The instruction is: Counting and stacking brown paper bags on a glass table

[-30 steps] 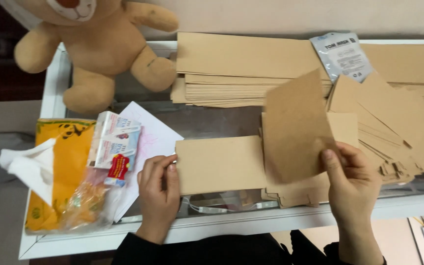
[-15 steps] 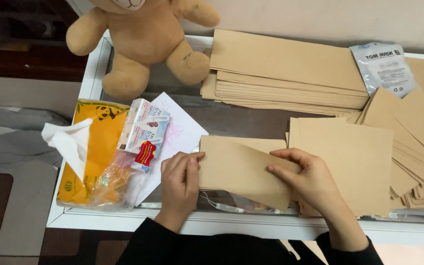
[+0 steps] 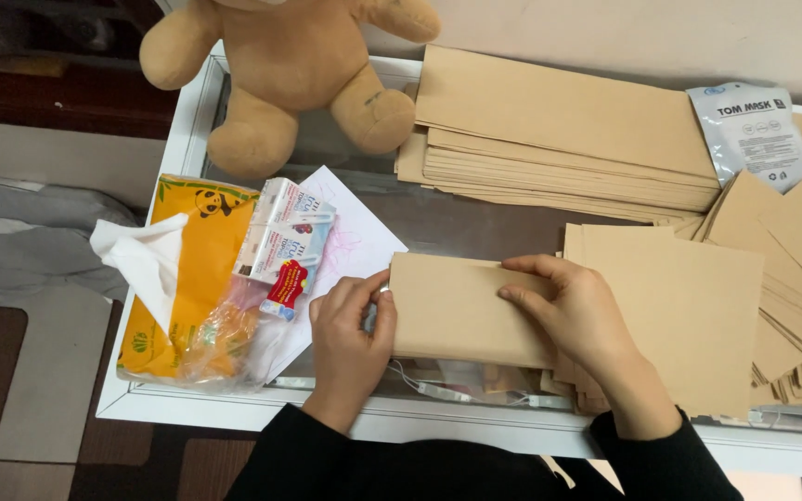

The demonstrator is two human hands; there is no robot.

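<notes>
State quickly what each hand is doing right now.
Left hand: pinching the left edge of the folded brown paper piece.
Right hand: open, fingers pressing flat on the same piece.

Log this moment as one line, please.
left hand: grips folded brown sheet at its left edge | right hand: presses sheet flat | beside: tissue pack

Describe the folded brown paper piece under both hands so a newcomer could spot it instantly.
Start at the teddy bear at the table's far left, then come to the near edge. The folded brown paper piece lies there, left hand at its left end, right hand pressing on top. Unlike the surrounding stacks, it is single and handled.
</notes>
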